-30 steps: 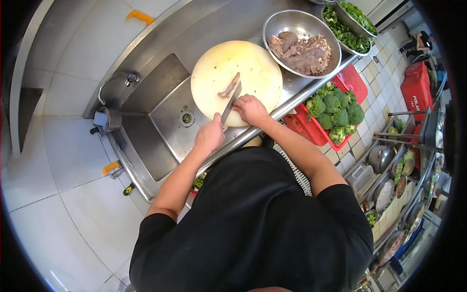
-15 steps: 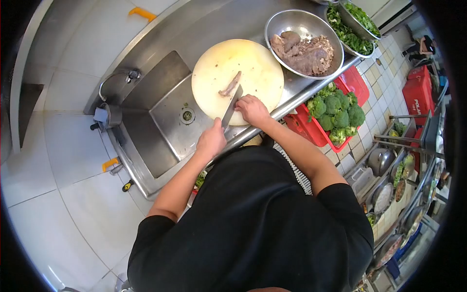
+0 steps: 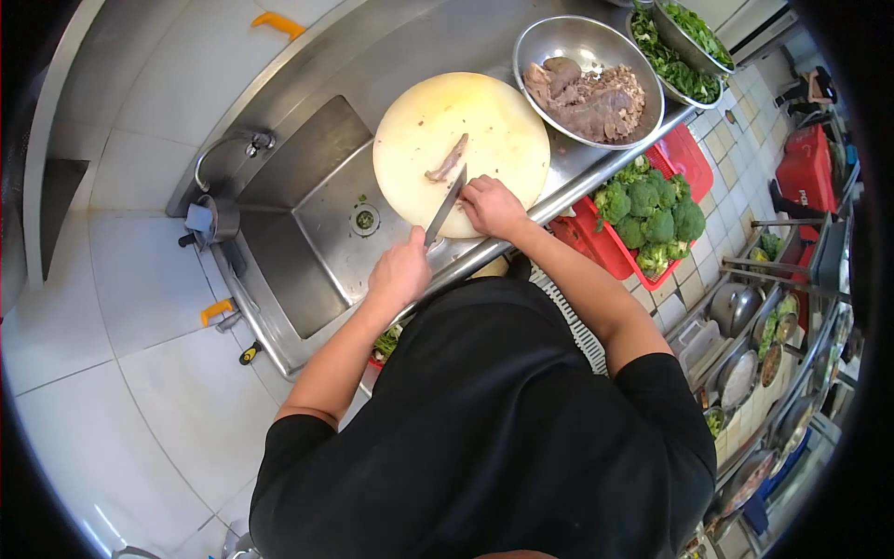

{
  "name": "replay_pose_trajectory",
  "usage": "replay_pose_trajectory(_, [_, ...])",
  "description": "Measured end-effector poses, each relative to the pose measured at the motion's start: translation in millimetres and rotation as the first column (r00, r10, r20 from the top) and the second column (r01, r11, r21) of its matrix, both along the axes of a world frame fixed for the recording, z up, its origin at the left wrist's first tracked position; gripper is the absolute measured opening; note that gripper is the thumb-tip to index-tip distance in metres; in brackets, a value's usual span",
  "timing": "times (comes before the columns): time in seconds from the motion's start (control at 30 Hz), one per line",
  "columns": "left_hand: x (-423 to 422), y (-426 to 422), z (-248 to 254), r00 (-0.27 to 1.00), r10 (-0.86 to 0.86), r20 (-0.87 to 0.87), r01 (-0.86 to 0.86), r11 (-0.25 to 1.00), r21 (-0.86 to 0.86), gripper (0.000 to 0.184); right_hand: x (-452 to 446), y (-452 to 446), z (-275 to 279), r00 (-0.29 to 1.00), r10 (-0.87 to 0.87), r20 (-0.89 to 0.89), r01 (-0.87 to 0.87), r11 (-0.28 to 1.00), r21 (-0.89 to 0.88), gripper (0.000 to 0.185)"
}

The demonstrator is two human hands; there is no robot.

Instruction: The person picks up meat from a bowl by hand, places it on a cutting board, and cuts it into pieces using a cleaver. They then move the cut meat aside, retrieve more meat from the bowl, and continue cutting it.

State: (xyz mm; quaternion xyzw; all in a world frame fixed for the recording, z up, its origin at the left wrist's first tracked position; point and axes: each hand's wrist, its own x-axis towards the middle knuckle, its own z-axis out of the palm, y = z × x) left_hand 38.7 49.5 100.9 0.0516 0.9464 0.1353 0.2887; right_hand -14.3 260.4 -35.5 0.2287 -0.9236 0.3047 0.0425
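My left hand (image 3: pixel 400 270) is wrapped round the handle of a knife (image 3: pixel 445 207), its blade slanting up and right over a round, pale chopping board (image 3: pixel 498 112). My right hand (image 3: pixel 494 207) rests at the board's near right part, fingers curled together close beside the blade. Whatever lies under those fingertips is mostly hidden. Just beyond the knife tip lies a thin strip of brownish cooked meat (image 3: pixel 449 158). Small crumbs dot the board. Behind it to the right, a steel bowl (image 3: pixel 589 30) holds larger meat chunks and chopped bits.
A steel sink (image 3: pixel 321 210) with a tap (image 3: pixel 259 143) lies left of the board. Broccoli (image 3: pixel 656 210) fills a red basket (image 3: pixel 684 154) below the counter's right edge. Leafy greens (image 3: pixel 666 65) sit in bowls at the top right. Racks with pans (image 3: pixel 738 377) stand further right.
The knife blade has turned, showing a narrower side now. My right hand stays beside it with fingers curled. The whole view has shifted slightly; the meat strip lies as before.
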Motion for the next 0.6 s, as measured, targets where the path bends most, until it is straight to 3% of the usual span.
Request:
replay_pose_trajectory(0.07, [2, 3, -34, 0.999, 0.046, 0.012, -0.046, 0.999, 0.011, 0.022, 2, -2, 0, 1.0, 0.0, -0.012, 0.0, 0.999, 0.035, 0.017])
replay_pose_trajectory(0.17, [-16, 3, -40, 1.0, 0.005, -0.019, -0.004, 1.0, 0.03, 0.023, 1, -3, -6, 1.0, -0.006, -0.016, 0.007, 0.999, 0.049, 0.015])
replay_pose_trajectory(0.27, [-8, -6, -10, 0.999, -0.032, -0.024, 0.034, 0.997, 0.069, 0.026, 3, -3, -11, 0.998, -0.026, -0.052, 0.027, 0.999, 0.022, 0.014])
replay_pose_trajectory(0.37, [4, 4, -40, 0.999, 0.038, -0.006, -0.038, 0.999, 0.008, 0.023, 6, -4, -15, 0.996, -0.019, -0.084, 0.022, 0.999, 0.03, 0.013])
replay_pose_trajectory(0.47, [-20, 8, -36, 0.999, -0.028, -0.042, 0.031, 0.998, 0.054, 0.023, 5, -2, -8, 0.998, -0.002, -0.06, 0.007, 0.996, 0.087, 0.014])
replay_pose_trajectory(0.6, [-7, 5, -13, 1.0, -0.014, 0.007, 0.014, 1.0, 0.024, 0.023, 6, -1, -10, 0.995, -0.014, -0.1, 0.017, 0.999, 0.03, 0.013])
